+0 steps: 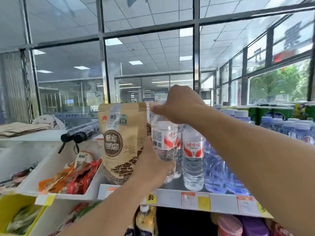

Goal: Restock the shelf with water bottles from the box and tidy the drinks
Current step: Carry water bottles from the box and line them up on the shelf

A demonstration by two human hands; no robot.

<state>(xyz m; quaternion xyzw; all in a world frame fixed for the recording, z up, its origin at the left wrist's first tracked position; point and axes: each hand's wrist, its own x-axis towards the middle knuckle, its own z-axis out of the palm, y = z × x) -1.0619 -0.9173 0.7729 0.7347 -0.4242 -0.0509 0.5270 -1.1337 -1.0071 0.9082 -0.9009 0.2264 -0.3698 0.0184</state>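
Note:
A clear water bottle [164, 138] with a red-and-white label stands at the left end of the top shelf [170, 195]. My left hand [153, 166] wraps its lower body from the left. My right hand [180, 104] grips its cap and neck from above. A second bottle of the same kind [193, 155] stands upright just to its right, with another partly hidden between and behind them. Bluish water bottles [216, 169] fill the shelf further right. No box is in view.
A tall brown paper tea pouch [121, 142] stands right beside the held bottle on the left. A white bin [56, 160] of red and orange snack packets sits further left. Green cans [271, 113] line the back right. Drinks [145, 220] fill the shelf below.

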